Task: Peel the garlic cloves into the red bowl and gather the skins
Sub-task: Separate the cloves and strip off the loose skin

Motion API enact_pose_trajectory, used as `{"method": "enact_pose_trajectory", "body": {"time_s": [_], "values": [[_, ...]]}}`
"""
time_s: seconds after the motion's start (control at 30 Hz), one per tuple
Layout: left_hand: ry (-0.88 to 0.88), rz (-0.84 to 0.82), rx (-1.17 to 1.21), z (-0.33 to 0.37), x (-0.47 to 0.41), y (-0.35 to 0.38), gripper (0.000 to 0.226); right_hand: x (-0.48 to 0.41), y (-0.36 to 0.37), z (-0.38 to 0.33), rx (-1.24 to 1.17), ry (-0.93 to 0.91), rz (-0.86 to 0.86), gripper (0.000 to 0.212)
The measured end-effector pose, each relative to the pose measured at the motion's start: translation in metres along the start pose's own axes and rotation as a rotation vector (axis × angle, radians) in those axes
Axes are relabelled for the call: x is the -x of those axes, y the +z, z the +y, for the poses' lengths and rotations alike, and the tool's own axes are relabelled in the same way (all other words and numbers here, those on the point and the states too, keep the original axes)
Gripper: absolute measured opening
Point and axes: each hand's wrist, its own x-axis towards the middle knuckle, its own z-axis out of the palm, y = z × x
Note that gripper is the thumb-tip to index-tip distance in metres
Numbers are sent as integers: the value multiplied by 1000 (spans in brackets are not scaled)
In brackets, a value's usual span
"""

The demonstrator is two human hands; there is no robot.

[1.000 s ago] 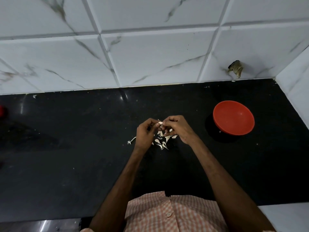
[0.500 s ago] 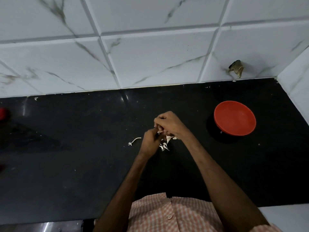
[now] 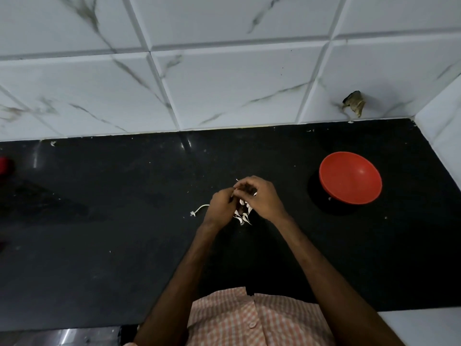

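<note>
Dim, soft-focus view (wide-angle bowing at edges)

A black stone countertop (image 3: 99,245) runs along the back wall (image 3: 224,83), which is clad in large white tiles with grey marble veining and bevelled edges. Low on that wall, toward the right, a ragged brownish patch (image 3: 354,103) mars one tile just above the counter; I cannot tell whether it is a break or something stuck there. At the far right a side wall (image 3: 439,136), tiled alike, meets the first in a corner. A red object (image 3: 5,166) shows at the left edge, too cropped to name. The light is dim, with a faint glare (image 3: 188,144) on the stone near the wall.
</note>
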Motion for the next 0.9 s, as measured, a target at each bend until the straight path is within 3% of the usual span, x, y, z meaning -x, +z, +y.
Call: {"method": "enact_pose_trajectory", "body": {"time_s": [0.13, 0.37, 0.9], "values": [[-10, 0, -169, 2, -2, -4, 16, -1, 3, -3, -44, 34, 44, 11], [-20, 4, 217, 15, 6, -22, 30, 1, -7, -6, -453, 161, 140, 12], [23, -18, 244, 25, 1, -18, 28, 0, -11, -6, -576, 170, 49, 12]]}}
